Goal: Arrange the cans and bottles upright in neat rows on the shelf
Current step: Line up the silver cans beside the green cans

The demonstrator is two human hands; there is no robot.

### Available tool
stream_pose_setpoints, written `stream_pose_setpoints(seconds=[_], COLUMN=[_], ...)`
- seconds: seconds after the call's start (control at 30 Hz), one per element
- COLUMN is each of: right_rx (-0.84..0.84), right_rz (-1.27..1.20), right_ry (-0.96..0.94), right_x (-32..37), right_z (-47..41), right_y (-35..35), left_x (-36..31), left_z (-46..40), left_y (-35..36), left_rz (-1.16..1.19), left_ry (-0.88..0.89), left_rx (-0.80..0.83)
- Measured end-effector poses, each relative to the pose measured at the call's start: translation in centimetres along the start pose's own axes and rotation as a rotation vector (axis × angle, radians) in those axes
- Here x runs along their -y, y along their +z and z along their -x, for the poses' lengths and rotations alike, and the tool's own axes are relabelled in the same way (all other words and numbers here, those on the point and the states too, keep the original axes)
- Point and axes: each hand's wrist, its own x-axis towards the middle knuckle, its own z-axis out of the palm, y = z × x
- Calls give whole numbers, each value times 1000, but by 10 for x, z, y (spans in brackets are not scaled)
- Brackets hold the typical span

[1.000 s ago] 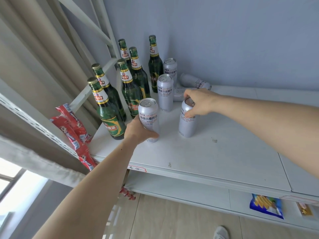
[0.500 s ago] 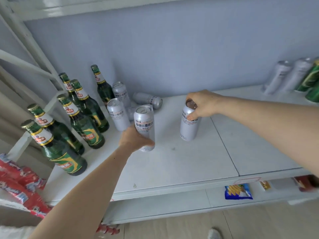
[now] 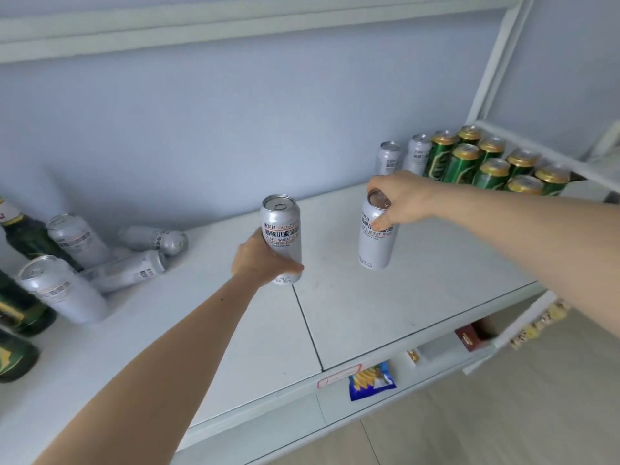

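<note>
Left hand: the left hand [image 3: 260, 260] grips 1 upright silver can [image 3: 281, 239] round its lower half, fingers wrapped and clamped on the body.
Left can position: over the middle of the shelf [image 3: 419, 297], base just above the seam between 2 shelf panels; whether the base touches the shelf cannot be told.
Right hand: the right hand [image 3: 402, 198] grips a second silver can [image 3: 375, 236] from above, fingers curled over the rim, thumb pressed on the printed side.
Right can position: upright on the right panel, base at or on the shelf surface, well apart from the left can.
Right group: 2 upright silver cans [image 3: 404, 157] stand against the wall, just beside a block of green cans [image 3: 486, 162] with gold tops, upright in rows at the right end of the shelf.
Left group: 2 silver cans lying down [image 3: 141, 256] near the back wall; 2 more silver cans standing [image 3: 67, 266] just beside them; dark green bottles [image 3: 20, 297] at the left edge, partly cut off.
Can tops: all visible tops are sealed, pull tabs flat; contents cannot be seen.
Lower shelf: a blue snack bag [image 3: 370, 380] and a red packet [image 3: 468, 337] lie below.
</note>
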Motion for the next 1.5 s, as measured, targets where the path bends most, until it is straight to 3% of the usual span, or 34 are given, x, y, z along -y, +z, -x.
stream_pose_setpoints(seconds=[0.3,0.57,0.97,1.5], right_rx=[-16,-70,15,155], right_rz=[57,41,44,149], right_ry=[13,41,-39,-288], right_x=[-149,-228,-286,-322], right_z=[-22,-71,-153,-229], right_y=[-38,-53,-37,-29], left_x=[-106,-159,-199,-225], left_z=[-29,-77,-144,-186], left_y=[117,183,261,311], left_rz=[34,-23,-28,65], left_ry=[13,36,-31,-185], left_rx=[22,29,-9,-188])
